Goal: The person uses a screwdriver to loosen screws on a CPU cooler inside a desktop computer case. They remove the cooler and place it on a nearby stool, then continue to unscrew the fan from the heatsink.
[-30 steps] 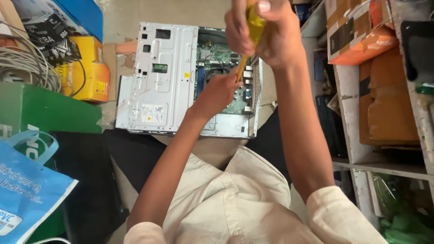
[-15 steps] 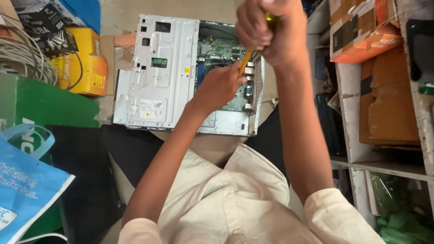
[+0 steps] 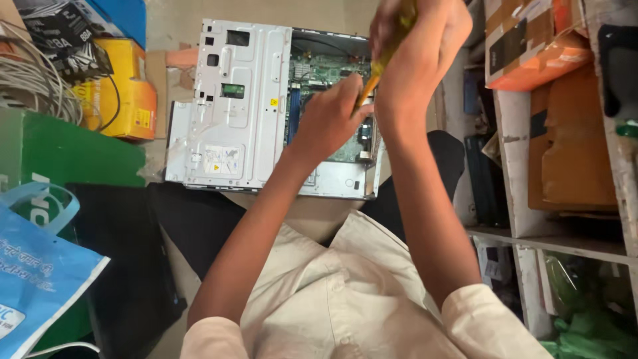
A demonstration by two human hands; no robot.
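Observation:
An open silver computer case (image 3: 232,113) lies on the floor in front of me, its green circuit board (image 3: 325,73) exposed on the right side. My right hand (image 3: 419,50) is closed around the yellow handle of a screwdriver (image 3: 379,66), whose shaft points down into the case. My left hand (image 3: 329,119) rests inside the case at the screwdriver's tip, fingers bent over the board. Whether the left hand holds anything is hidden.
A green box (image 3: 60,153) and a blue bag (image 3: 36,272) sit at the left, with a yellow box (image 3: 119,93) and coiled cables (image 3: 26,83) behind them. White shelves (image 3: 512,139) holding orange cardboard boxes (image 3: 531,46) stand at the right.
My right hand with the screwdriver has shifted slightly toward the right and up. The left hand stays at the board. The camera view has drifted a little.

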